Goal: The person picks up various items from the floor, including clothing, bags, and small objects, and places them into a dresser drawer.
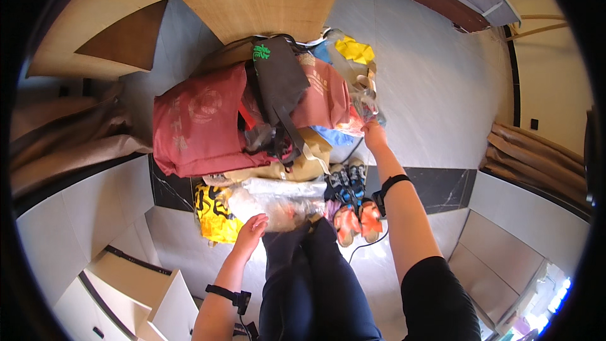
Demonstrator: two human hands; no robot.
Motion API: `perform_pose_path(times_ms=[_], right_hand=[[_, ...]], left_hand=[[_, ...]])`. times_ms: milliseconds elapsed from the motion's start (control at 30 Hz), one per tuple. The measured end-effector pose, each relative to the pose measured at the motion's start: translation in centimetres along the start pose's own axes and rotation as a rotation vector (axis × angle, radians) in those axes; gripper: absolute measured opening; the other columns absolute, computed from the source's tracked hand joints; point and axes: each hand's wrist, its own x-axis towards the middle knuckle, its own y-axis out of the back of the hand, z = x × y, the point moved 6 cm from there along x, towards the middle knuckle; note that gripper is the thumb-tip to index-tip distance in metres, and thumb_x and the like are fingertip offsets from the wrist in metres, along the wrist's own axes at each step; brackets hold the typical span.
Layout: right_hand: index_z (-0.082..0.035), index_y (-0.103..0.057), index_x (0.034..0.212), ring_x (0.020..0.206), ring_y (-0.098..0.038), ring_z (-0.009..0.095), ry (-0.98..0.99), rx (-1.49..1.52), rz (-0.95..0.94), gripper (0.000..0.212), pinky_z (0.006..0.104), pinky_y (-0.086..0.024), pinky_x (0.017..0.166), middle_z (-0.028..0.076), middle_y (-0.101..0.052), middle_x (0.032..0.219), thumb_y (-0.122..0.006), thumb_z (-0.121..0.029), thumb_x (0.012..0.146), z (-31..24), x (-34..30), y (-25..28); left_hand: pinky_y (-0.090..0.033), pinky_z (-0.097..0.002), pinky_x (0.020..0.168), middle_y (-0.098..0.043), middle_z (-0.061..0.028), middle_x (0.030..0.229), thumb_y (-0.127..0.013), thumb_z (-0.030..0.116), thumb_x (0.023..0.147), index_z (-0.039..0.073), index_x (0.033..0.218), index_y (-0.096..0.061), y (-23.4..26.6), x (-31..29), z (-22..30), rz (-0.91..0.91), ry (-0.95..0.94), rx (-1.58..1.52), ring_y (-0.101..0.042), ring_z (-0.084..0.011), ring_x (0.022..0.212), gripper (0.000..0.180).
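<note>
My right hand point(374, 134) reaches forward and pinches a crumpled clear plastic bag point(365, 106) with something red in it, at the right side of a heap of bags. My left hand point(252, 230) is held with loosely bent fingers, apparently holding nothing. It is beside a clear plastic bag point(278, 205) that lies in front of my legs. A yellow bag with black markings point(216, 211) lies to the left of that hand. In the heap are a dark red fabric bag point(202, 123), a dark grey bag point(279, 76) with a green print, and a reddish bag point(322, 95).
Orange-and-blue sandals point(357, 222) stand on the floor, right of my legs, with dark shoes point(348, 180) behind. A wooden panel point(259, 0) rises beyond the heap. An open drawer point(136, 287) is at lower left. Brown curtains point(536, 151) hang at the right.
</note>
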Motion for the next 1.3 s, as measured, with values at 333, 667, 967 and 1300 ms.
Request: perform_pose_path(times_ms=[333, 667, 967, 1300], right_hand=[[0.0, -0.063, 0.086, 0.083, -0.056, 0.017, 0.034, 0.584, -0.421, 0.015, 0.0276, -0.044, 0.074, 0.009, -0.06, 0.088, -0.054, -0.012, 0.082, -11.6, -21.6, 14.6], [0.001, -0.062, 0.092, 0.098, -0.052, 0.019, 0.399, 0.911, -0.789, 0.016, 0.0285, -0.04, 0.085, 0.009, -0.054, 0.101, -0.052, -0.009, 0.085, -34.7, -39.5, 29.5], [0.0, -0.063, 0.092, 0.097, -0.051, 0.018, 0.602, 0.944, -0.956, 0.018, 0.0272, -0.037, 0.087, 0.008, -0.053, 0.099, -0.051, -0.011, 0.084, -49.7, -46.1, 35.0], [-0.001, -0.06, 0.101, 0.096, -0.048, 0.011, 0.684, 0.847, -1.015, 0.021, 0.0234, -0.036, 0.084, 0.002, -0.049, 0.103, -0.05, -0.008, 0.085, -58.3, -51.1, 31.9]], left_hand=[[-0.042, -0.0284, 0.084, -0.051, -0.0083, 0.117, -0.061, 0.018, 0.081, 0.006, 0.125, -0.04, -2.1, -12.0, 2.9, -0.079, 0.016, -0.142, -0.049, -0.0149, 0.107, 0.05], [-0.019, -0.036, 0.106, -0.015, -0.0192, 0.142, -0.079, 0.019, 0.057, 0.009, 0.139, 0.009, -4.9, -29.3, 14.7, -0.112, -0.512, 0.1, -0.018, -0.0299, 0.131, 0.121], [-0.03, -0.0402, 0.101, -0.04, -0.0057, 0.131, -0.067, 0.053, 0.067, 0.012, 0.135, -0.026, -3.1, -42.0, 12.5, -0.452, -0.364, -0.729, -0.04, -0.0225, 0.119, 0.089], [-0.04, -0.0391, 0.093, -0.053, -0.0114, 0.117, -0.063, 0.038, 0.072, 0.006, 0.121, -0.045, 4.1, -46.1, 8.0, -0.396, -0.322, -0.848, -0.052, -0.0249, 0.106, 0.062]])
